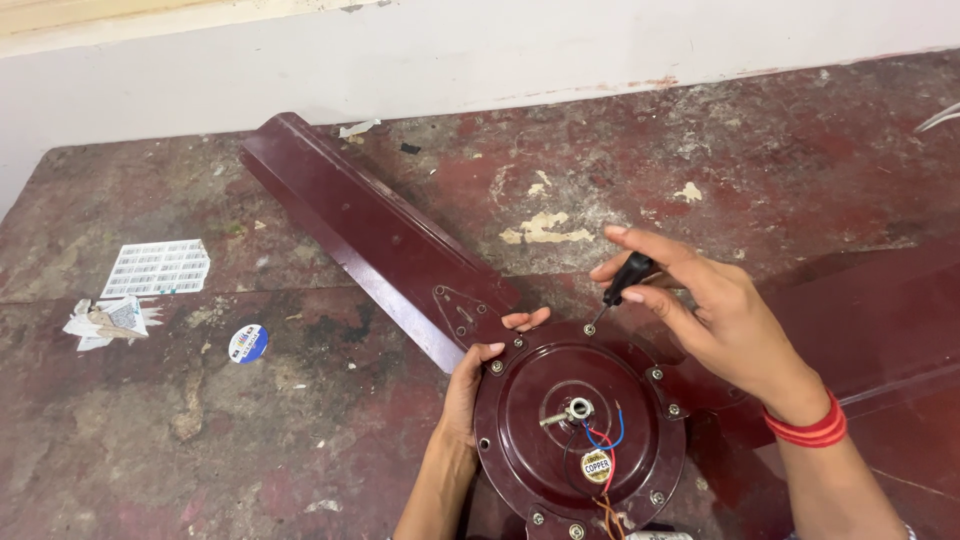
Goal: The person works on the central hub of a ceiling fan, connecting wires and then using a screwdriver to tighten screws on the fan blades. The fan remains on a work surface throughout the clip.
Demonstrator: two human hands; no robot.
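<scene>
Gripping a small black-handled screwdriver (624, 281) in the right hand (715, 320), fingers pinched round the handle, shaft slanting down and to the left, tip resting on a screw (589, 329) at the far rim of the maroon ceiling-fan motor housing (578, 430). Long axis of the tool running from upper right (handle) to lower left (tip), w/ the screw lying just below and left of the grip. Right hand clearly the nearer of the two to that screw.

Steadying the housing w/ the left hand (472, 375), fingers curled over its left edge beside another rim screw (496, 367), thumb tip showing at the far-left rim; clasping the motor body, not any tool.

Housing sitting near centre on a worn red-painted floor (300, 430), one fan blade (370, 235) stretching away to the far left, its bracket touching the housing. Red and blue wires (603, 440) and a round yellow sticker (597, 466) showing close to the centre shaft. Red bangles (812, 428) circling the right wrist. Scraps of paper (108, 320) and a small round disc (248, 343) lying well apart to the left.
</scene>
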